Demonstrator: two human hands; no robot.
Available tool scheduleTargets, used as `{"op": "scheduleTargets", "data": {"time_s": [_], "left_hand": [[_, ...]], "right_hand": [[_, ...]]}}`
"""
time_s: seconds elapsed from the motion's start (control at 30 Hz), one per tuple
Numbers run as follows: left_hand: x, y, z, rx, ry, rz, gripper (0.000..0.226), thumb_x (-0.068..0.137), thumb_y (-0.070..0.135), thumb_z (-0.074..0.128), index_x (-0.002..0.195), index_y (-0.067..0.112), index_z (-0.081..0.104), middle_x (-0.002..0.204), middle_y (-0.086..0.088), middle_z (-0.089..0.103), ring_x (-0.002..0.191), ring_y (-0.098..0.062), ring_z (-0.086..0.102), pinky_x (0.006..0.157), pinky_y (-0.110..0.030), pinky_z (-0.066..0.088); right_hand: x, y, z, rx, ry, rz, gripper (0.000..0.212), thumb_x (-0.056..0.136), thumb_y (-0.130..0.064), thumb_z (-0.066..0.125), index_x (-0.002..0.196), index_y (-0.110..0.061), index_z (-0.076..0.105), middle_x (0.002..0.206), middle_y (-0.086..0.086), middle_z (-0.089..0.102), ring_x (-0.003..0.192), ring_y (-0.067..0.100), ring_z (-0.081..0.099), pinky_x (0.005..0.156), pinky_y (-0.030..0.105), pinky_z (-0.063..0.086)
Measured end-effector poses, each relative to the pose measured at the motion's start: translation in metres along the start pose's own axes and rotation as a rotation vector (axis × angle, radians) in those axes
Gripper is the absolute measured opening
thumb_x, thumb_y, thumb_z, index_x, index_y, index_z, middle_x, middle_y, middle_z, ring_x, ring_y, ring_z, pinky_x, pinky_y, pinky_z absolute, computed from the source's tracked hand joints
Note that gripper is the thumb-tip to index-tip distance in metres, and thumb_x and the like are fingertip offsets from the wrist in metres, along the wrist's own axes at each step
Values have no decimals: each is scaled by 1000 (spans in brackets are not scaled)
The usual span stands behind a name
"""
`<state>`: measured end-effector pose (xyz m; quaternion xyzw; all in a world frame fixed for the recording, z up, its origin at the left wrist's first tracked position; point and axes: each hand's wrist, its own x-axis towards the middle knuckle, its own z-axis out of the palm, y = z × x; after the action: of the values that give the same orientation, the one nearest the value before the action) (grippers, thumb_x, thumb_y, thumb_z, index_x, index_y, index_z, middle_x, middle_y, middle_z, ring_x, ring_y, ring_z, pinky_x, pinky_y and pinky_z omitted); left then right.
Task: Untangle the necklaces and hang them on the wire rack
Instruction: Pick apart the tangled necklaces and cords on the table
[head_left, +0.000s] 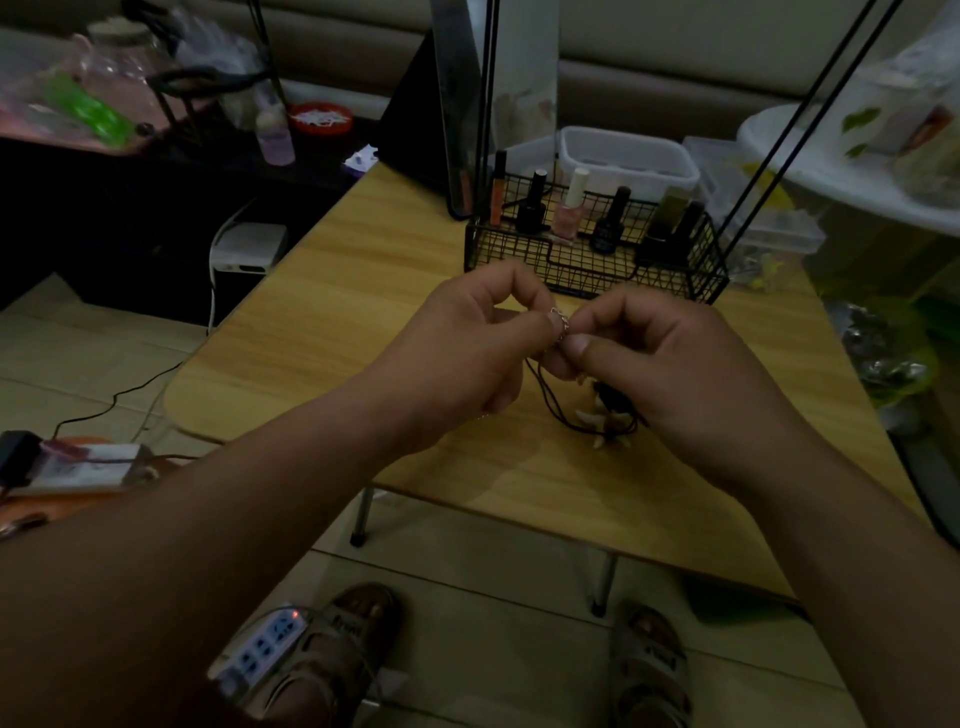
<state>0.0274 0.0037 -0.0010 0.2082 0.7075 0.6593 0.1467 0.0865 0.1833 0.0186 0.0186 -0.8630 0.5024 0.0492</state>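
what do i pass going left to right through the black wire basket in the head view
orange tube -> dark bottle -> pink polish bottle -> small black bottle -> olive-gold bottle

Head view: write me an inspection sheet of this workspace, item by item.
Surface: wooden table on metal legs.
Job's things: chain necklace held above the table; black cord necklace lying below, its cord rising toward the hands; wire rack behind, no necklace seen on it.
Clutter: nail polish bottles in the rack's basket; plastic box behind it.
Hands: left hand and right hand both pinch the chain necklace.
Cables: power strip and black cable on the floor.
Surroundings: tiled floor; dim light.
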Motion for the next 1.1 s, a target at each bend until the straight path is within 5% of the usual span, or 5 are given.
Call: {"op": "scheduleTargets", "data": {"time_s": [0.13,0.23,0.73,1.1], "left_hand": [[2,-2,-1,-12,33,-5,8,99,9,63,93,11,59,62,0,55,49,-17,49,44,-25,36],[3,-2,-2,-45,37,-39,5,98,7,61,95,8,57,59,-5,53,49,-16,50,44,-25,35],[3,1,-7,1,22,-34,4,100,5,62,98,9,62,64,2,58,51,-14,52,46,-23,39],[1,6,-14,387,-177,17,11,104,10,61,108,16,68,77,-4,72,64,-5,68,59,-17,52]], "right_hand": [[0,0,-3,48,-43,75,11,100,-23,64,94,-17,72,60,-10,62,48,-1,50,45,14,39],[0,0,-3,85,-72,124,14,102,-21,60,96,-14,70,51,-13,52,41,0,39,40,14,32],[0,-5,-1,42,-92,121,13,99,-20,64,94,-12,73,55,-8,51,42,-1,40,40,12,32],[0,-2,-6,46,-80,154,13,98,-17,62,88,-12,69,52,-8,47,40,0,36,39,13,30]]}}
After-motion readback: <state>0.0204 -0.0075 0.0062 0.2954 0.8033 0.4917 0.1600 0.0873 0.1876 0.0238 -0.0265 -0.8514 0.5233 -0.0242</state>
